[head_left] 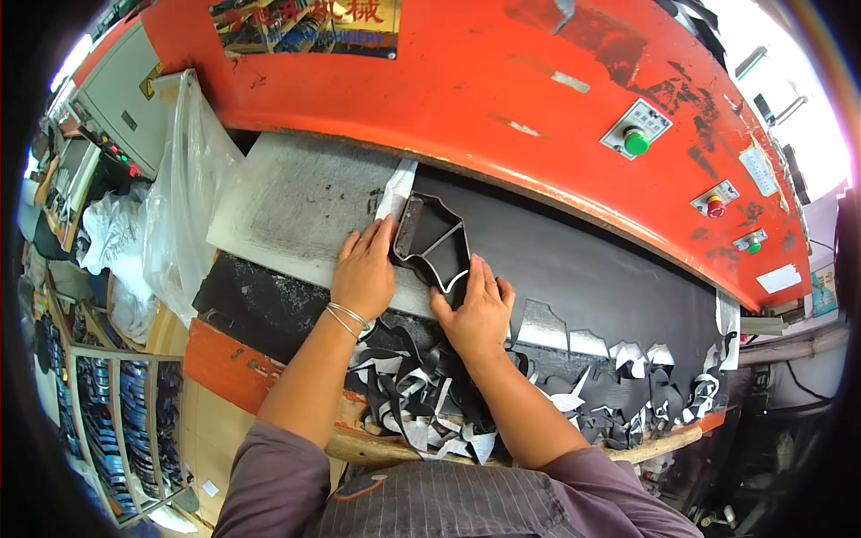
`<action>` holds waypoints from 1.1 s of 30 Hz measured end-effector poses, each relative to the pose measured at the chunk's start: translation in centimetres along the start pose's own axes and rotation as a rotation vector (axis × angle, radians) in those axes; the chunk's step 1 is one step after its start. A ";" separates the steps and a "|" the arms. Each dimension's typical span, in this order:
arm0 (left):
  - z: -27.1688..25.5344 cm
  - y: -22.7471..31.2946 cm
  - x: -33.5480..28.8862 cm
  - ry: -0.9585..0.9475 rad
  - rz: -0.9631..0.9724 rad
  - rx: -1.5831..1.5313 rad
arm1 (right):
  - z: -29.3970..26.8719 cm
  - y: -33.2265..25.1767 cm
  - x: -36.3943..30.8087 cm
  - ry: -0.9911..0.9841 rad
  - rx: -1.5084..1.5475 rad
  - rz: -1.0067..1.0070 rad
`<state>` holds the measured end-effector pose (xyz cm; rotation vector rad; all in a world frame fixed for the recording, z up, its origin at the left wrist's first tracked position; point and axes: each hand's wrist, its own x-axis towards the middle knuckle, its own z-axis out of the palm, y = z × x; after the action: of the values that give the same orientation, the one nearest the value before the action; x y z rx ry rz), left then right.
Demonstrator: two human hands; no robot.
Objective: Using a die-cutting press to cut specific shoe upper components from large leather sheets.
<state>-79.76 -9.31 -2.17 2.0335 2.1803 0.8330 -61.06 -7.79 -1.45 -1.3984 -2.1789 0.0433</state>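
A metal-edged cutting die (463, 235) with an angular outline and a cross bar lies on a black sheet (574, 269) of leather-like material. My left hand (365, 271), with a bracelet at the wrist, rests beside the die's left edge, its fingers stretched out flat over the sheet's pale edge and the board. Around the die's narrow near end, my right hand (477, 312) has its thumb on one side and fingers on the other. Just right of that hand, cut-out gaps in the sheet show the pale board (296, 188) beneath.
Black-and-white offcuts (430, 394) pile along the near edge. An orange-red press beam (502, 99) spans the far side, carrying a green button (636, 141) and a red button (715, 207). Clear plastic (184, 179) hangs at left, above a rack (117, 421) with several dark, blade-like pieces.
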 end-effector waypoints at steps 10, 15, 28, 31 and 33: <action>-2.6 4.0 -0.8 0.272 -0.213 -0.453 | -9.5 6.2 -3.4 -0.130 0.340 0.057; -2.1 15.7 0.0 -0.079 -0.034 -0.764 | -18.4 21.7 -6.3 0.422 0.503 0.437; -7.6 29.5 0.7 0.038 0.388 -0.454 | -35.5 33.7 -2.3 1.175 0.433 0.539; -8.4 23.5 -7.3 0.020 0.304 -0.452 | -35.6 33.9 -8.6 1.072 0.437 0.434; -8.0 17.5 -13.0 -0.011 0.141 -0.282 | -35.4 33.7 -11.3 1.028 0.516 0.389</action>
<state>-65.13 -24.36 7.63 2.0577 1.8072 1.0716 -13.29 -11.07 13.45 -1.1340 -0.9538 0.0185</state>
